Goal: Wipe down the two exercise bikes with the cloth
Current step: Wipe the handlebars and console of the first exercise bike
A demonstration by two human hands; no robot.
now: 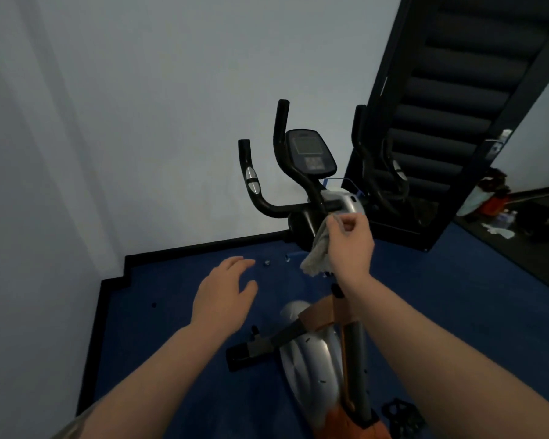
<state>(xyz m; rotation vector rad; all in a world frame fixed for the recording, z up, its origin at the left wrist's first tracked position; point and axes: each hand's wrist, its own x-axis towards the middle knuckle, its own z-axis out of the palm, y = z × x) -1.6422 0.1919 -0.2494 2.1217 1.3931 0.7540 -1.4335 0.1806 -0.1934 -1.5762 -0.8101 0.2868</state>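
Observation:
An exercise bike [314,353] with a silver body stands right below me on the blue floor. Its black handlebars [254,185] and a dark console [309,152] rise ahead of me. My right hand [349,245] grips a crumpled grey cloth [317,251] against the base of the right handlebar stem, just under the console. The cloth hangs down to the left of that hand. My left hand [225,296] hovers with relaxed fingers over the floor, left of the bike, holding nothing.
A pale wall runs along the left and front, with a black skirting board [184,248]. A large black-framed mirror [450,122] leans at the right and reflects the handlebars. Red and white clutter [495,204] lies at the far right. A black pedal [400,413] sits bottom right.

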